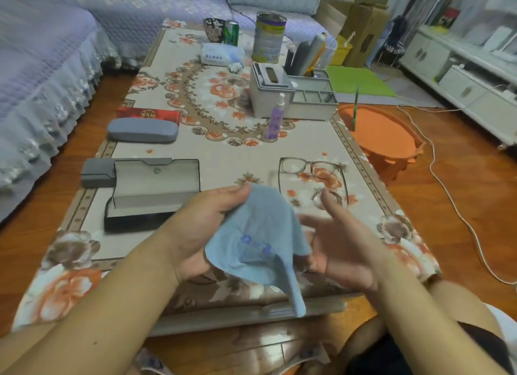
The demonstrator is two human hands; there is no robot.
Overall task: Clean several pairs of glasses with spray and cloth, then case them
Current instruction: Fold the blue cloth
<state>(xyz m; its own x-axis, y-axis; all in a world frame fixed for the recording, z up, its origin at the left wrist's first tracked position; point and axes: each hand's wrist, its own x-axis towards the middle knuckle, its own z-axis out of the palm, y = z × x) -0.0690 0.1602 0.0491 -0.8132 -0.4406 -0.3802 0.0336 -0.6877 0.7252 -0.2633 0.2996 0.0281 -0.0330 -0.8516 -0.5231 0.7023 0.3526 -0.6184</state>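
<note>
Held over the near edge of the floral-covered low table [179, 151], a soft light-blue cleaning cloth [260, 234] droops from the left hand [204, 229], whose thumb and fingers pinch its upper corner. Right hand [341, 243] hovers beside the cloth, blurred, fingers spread and loose. Just beyond the cloth, clear-framed glasses [312, 169] lie unfolded; left of it gapes an open grey case [154, 190]; farther back stands a purple spray bottle [275, 120].

Two bare forearms, no sleeves in view, left hand [201, 229] and right hand [340, 251] with no rings or watch visible, bare knees, dark shorts [419, 355] at lower right
</note>
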